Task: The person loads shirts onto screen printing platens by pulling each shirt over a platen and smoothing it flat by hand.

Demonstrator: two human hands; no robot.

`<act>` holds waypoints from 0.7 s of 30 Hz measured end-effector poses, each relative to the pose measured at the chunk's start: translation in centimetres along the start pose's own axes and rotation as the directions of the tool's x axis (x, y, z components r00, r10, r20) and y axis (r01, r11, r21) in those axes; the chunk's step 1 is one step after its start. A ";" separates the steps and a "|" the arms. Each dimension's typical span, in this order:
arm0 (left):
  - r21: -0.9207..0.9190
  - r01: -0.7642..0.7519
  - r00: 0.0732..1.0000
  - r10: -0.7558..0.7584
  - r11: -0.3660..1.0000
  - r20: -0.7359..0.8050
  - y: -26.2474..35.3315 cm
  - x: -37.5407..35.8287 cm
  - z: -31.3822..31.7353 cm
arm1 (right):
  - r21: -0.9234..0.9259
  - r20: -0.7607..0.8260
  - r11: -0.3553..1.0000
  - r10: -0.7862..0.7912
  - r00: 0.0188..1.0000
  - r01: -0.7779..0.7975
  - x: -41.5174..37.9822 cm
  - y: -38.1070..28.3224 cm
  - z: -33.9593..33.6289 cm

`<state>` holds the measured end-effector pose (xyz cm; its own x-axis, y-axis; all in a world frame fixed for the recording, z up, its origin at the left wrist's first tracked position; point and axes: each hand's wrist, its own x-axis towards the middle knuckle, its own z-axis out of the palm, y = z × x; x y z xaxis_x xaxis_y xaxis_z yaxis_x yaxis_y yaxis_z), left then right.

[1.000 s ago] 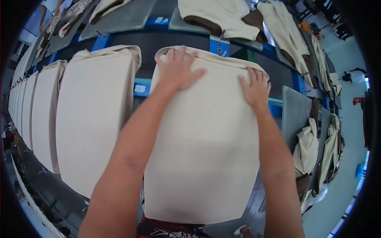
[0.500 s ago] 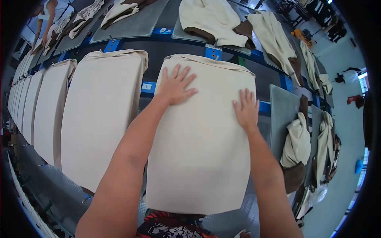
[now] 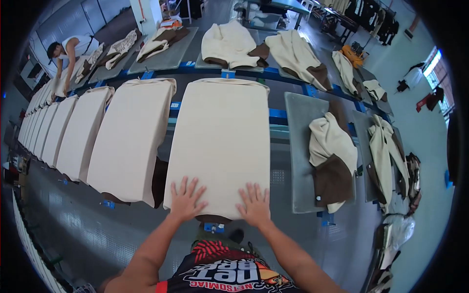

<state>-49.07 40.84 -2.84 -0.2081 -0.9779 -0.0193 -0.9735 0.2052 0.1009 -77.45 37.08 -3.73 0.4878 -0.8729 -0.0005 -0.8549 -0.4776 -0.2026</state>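
A cream fabric cover [image 3: 222, 136] is stretched smooth over a long board right in front of me. My left hand [image 3: 185, 199] lies flat on its near edge, fingers spread. My right hand [image 3: 254, 205] presses flat on the same edge, a little to the right. Neither hand grips anything. A dark brown lining [image 3: 213, 219] peeks out under the near edge between my hands.
A row of boards with cream covers [image 3: 129, 139] runs off to the left. To the right, grey boards [image 3: 300, 146] carry crumpled cream and brown covers [image 3: 331, 156]. More covers lie on the far row [image 3: 229, 44]. Another person [image 3: 71, 51] works at the far left.
Both hands slid from the far end of the cover down to its near edge. My view pulled back, so more of the room shows.
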 end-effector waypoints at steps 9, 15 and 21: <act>-0.047 -0.005 0.974 0.016 0.999 0.228 7.7 3.1 -1.1 | 0.758 0.514 0.527 -0.119 0.849 -0.385 -2.1 3.4 -7.5; -0.028 0.070 0.993 -0.067 0.997 0.095 10.8 15.7 -1.1 | 0.993 0.015 -0.102 -0.355 0.935 -0.055 1.5 6.2 -24.1; -0.095 0.273 0.958 -0.262 0.957 0.115 11.0 32.1 -3.2 | 0.965 -0.168 -0.262 -0.566 0.807 0.017 4.8 6.7 -39.3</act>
<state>-66.15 11.59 0.82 0.0443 -0.9863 -0.1589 -0.9799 -0.0738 0.1854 -87.75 25.75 33.42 0.8479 -0.4506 0.2793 0.4031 0.2059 -0.8917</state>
